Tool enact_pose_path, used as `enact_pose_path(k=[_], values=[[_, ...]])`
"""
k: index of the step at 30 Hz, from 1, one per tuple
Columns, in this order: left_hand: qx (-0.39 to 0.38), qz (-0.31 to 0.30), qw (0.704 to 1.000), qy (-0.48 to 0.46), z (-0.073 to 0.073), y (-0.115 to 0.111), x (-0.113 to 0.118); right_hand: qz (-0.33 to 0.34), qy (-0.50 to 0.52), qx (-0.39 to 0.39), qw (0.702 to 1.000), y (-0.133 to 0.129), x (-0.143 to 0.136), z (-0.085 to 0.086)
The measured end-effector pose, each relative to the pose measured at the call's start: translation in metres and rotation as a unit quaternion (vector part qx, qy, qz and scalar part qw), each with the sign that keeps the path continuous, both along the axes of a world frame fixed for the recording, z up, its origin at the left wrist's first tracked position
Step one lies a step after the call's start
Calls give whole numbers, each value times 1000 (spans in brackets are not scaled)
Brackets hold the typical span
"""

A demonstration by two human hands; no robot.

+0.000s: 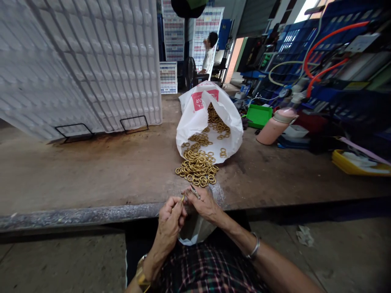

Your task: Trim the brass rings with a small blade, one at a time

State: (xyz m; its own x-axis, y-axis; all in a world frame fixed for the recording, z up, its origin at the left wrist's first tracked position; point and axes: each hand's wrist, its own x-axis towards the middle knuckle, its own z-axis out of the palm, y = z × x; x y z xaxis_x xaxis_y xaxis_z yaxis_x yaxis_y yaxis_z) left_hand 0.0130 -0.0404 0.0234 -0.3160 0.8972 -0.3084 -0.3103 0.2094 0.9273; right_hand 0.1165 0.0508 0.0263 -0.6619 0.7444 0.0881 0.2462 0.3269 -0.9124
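My left hand [171, 217] is closed at the front edge of the workbench, pinching a brass ring [183, 198] seen nearly edge-on. Close against it, my right hand [203, 202] is curled around a small pointed metal tool [195, 192]; its exact kind is hard to make out. Just beyond my hands lies a pile of brass rings [198, 166], spilling from the mouth of a white plastic bag [186, 126] with red print. More rings lie inside that bag. Below my hands, a whitish bag [195, 228] hangs open at my lap, its contents hidden.
White ribbed trays [116, 61] stand upright at the left on the wooden workbench [91, 175], by black wire brackets [134, 124]. To the right are a green tray [259, 116], a pink bottle [275, 128] and a yellow tray [345, 162]. A person [208, 55] sits beyond, near stacked crates [174, 44].
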Motion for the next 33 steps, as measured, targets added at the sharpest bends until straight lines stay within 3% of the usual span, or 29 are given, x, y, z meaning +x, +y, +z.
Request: enact_pose_path(k=[4, 12, 17, 20, 25, 30, 33], values=[[1, -1, 999, 35, -3, -2, -1, 53, -6, -15, 998, -5, -2, 1], [-19, 0, 999, 50, -4, -1, -1, 32, -31, -9, 999, -5, -5, -2], [-24, -19, 999, -19, -11, -5, -2, 18, -50, -10, 999, -6, -5, -8], [-21, -17, 994, -104, -10, -6, -2, -7, -102, 43, 994, 2, -5, -12], [-1, 12, 982, -191, -8, -3, -5, -94, -251, 222, 938, 28, -2, -8], [7, 36, 973, -226, -9, -2, -7, -98, -371, 261, 886, 41, -12, -1], [7, 41, 964, -261, -9, -4, -9, -94, -402, 264, 872, 42, -20, -5]])
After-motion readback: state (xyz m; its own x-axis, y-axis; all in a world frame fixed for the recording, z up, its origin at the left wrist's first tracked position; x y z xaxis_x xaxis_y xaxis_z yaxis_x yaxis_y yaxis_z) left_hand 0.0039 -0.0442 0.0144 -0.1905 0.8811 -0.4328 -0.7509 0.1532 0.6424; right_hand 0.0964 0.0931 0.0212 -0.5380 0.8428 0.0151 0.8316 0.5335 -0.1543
